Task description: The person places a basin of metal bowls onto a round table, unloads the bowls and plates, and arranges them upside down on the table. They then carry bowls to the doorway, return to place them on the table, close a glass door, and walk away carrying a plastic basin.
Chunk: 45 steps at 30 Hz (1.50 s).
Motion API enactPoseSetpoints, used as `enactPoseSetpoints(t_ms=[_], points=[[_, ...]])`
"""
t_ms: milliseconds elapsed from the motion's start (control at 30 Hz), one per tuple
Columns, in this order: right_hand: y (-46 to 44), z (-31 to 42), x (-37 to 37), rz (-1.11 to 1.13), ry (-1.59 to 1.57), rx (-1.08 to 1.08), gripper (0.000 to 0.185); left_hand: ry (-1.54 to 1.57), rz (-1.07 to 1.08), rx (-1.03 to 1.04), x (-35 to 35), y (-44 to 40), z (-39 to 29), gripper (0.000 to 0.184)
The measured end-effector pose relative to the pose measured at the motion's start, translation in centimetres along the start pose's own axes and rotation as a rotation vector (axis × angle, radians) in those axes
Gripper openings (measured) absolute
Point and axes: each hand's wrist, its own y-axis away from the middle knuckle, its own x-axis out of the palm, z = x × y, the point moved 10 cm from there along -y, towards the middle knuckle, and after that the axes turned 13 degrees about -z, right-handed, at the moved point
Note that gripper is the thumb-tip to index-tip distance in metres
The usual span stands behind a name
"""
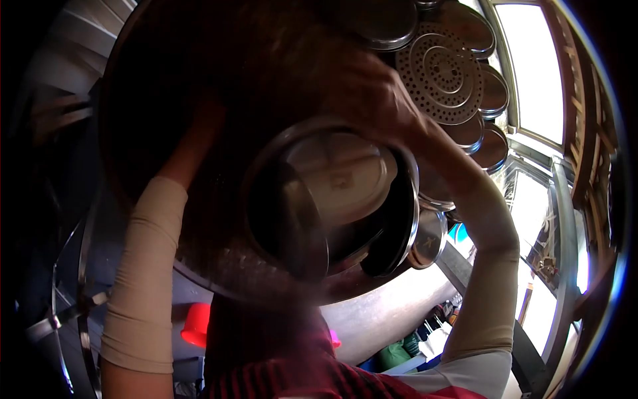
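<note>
A large dark round surface fills the middle of the view, and whether it is a table or a wide vessel cannot be made out. My left hand reaches over its left side, its fingers lost in shadow. Farther right, my right hand is bent at the wrist just beyond a metal basin. Its fingers are dark and smeared by motion, so any hold is hidden. Inside the basin lie a pale oval dish or lid and a round-edged metal piece standing tilted.
A perforated metal disc and several round metal lids stand at the upper right, near bright windows. Below left is a red container. Metal bars run along the left side. Another person's hand shows at far left.
</note>
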Motion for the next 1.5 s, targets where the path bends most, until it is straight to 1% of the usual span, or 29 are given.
enactPoseSetpoints(t_ms=[67, 133, 167, 233, 267, 300, 333, 367, 400, 433, 500, 567, 600, 633, 700, 800, 867, 900, 933, 1000, 1100, 1200, 1233, 1300, 1333, 1400, 1500], points=[[0.5, 3.6, 0.0, 0.117, -0.177, 0.172, 0.012, -0.093, -0.088, -0.020, -0.1, -0.1, 0.0, 0.045], [1.5, 6.2, -0.1, 0.148, -0.261, 0.230, 0.014, -0.049, -0.140, -0.052, -1.0, 0.5, -0.2, 0.048], [1.9, 7.5, -0.2, 0.143, -0.291, 0.215, 0.015, 0.040, -0.145, -0.077, -2.2, 1.1, 0.0, 0.052], [3.6, 7.9, 0.6, 0.202, -0.357, 0.493, 0.013, -0.022, -0.321, -0.170, -2.2, 0.6, 0.8, 0.064], [5.6, 7.8, 1.3, 0.261, -0.391, 0.787, 0.012, -0.173, -0.489, -0.241, 0.5, -0.4, 0.4, 0.072], [8.1, 7.8, 1.9, 0.314, -0.419, 1.084, 0.011, -0.179, -0.467, -0.251, 0.5, -1.0, 0.8, 0.080], [9.5, 8.6, 2.8, 0.300, -0.520, 1.207, 0.014, -0.185, -0.444, -0.261, 0.3, -1.5, 1.2, 0.088], [11.3, 9.4, 4.2, 0.282, -0.626, 1.330, 0.017, -0.043, -0.234, -0.199, -1.8, -0.3, 1.6, 0.095], [12.7, 10.0, 5.0, 0.264, -0.737, 1.457, 0.021, 0.021, -0.132, -0.154, -1.8, 0.1, 1.3, 0.098], [12.2, 10.4, 4.6, 0.269, -0.737, 1.421, 0.020, 0.088, -0.027, -0.116, -1.9, 0.5, 0.9, 0.102], [10.3, 11.4, 3.5, 0.283, -0.743, 1.351, 0.019, 0.086, -0.049, -0.128, 0.6, -0.3, 0.6, 0.102], [8.3, 10.8, -1.1, 0.239, -0.670, 1.447, 0.018, 0.135, -0.105, -0.214, 2.8, -1.0, 0.8, 0.102], [7.9, 10.1, -3.1, 0.215, -0.633, 1.493, 0.018, 0.167, -0.112, -0.259, 2.4, -0.9, 1.3, 0.101], [7.1, 9.1, -4.1, 0.097, -0.690, 1.490, 0.018, 0.199, -0.121, -0.303, 1.9, -0.7, 1.9, 0.101], [5.5, 7.0, -6.0, -0.133, -0.810, 1.469, 0.018, 0.251, -0.070, -0.359, -1.3, 1.1, 2.4, 0.098], [2.8, 2.8, -7.6, -0.471, -1.005, 1.400, 0.020, 0.210, -0.146, -0.395, -1.7, 1.2, 2.7, 0.085], [0.7, -0.5, -5.7, -0.532, -1.111, 1.357, 0.022, 0.185, -0.152, -0.305, -0.9, 0.8, 1.9, 0.075], [-0.5, -2.9, -3.0, -0.485, -1.149, 1.342, 0.022, 0.191, -0.155, -0.290, -0.8, 0.8, 1.7, 0.070], [-1.9, -5.9, -0.4, -0.470, -1.218, 1.242, 0.022, 0.197, -0.157, -0.275, -0.8, 0.8, 1.6, 0.066], [-5.4, -11.0, 3.7, -0.514, -1.261, 1.147, 0.022, 0.238, -0.162, -0.304, -2.3, 1.5, 2.1, 0.059], [-9.6, -16.6, 7.9, -0.762, -1.299, 1.143, 0.023, 0.150, -0.188, -0.248, -2.1, 1.6, 1.9, 0.090], [-12.1, -21.4, 11.0, -0.862, -1.369, 1.101, 0.024, 0.127, -0.237, -0.280, -1.5, 1.2, 1.7, 0.091], [-12.2, -22.6, 12.0, -0.865, -1.384, 1.122, 0.023, 0.161, -0.251, -0.290, -1.3, 1.1, 1.7, 0.093], [-12.5, -23.2, 13.3, -0.874, -1.419, 1.170, 0.022, 0.209, -0.228, -0.256, -1.5, 1.2, 1.6, 0.098], [-11.5, -24.0, 13.8, -0.990, -1.396, 1.288, 0.018, 0.230, -0.217, -0.241, -1.7, 1.2, 1.6, 0.100], [-10.9, -24.8, 14.9, -0.992, -1.393, 1.373, 0.014, 0.275, -0.220, -0.242, -2.3, 1.4, 1.8, 0.101], [-10.2, -25.7, 15.1, -0.989, -1.314, 1.414, 0.013, 0.274, -0.242, -0.248, -2.2, 1.4, 1.6, 0.103]])
